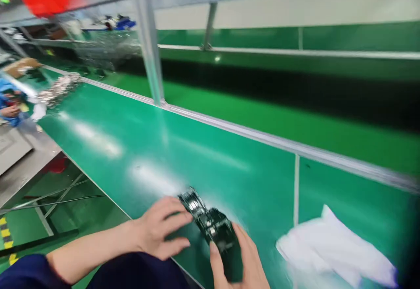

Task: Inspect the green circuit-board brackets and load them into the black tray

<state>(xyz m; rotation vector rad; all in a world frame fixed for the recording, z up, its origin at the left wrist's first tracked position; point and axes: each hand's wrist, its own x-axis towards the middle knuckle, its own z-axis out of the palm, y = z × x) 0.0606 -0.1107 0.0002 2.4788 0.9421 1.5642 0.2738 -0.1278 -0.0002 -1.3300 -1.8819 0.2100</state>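
We've got the circuit board (213, 223) at 6 o'clock in our view, over the green worktop (210, 162), our right grip (251, 267) pinching its near end. Our left grip (160, 228) is loosely spread right beside it, can't tell if touching. From the board: white cloth (331, 245) at 3, metal post (148, 44) blocking some view at 11, silvery pile (61, 90) and co-worker's hand (9, 111) around 10.

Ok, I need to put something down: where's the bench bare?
The green benchtop looks bare between the metal post and circuit board, and leftward up to the silvery pile. It's crowded around the left hand, right hand and white bundle.
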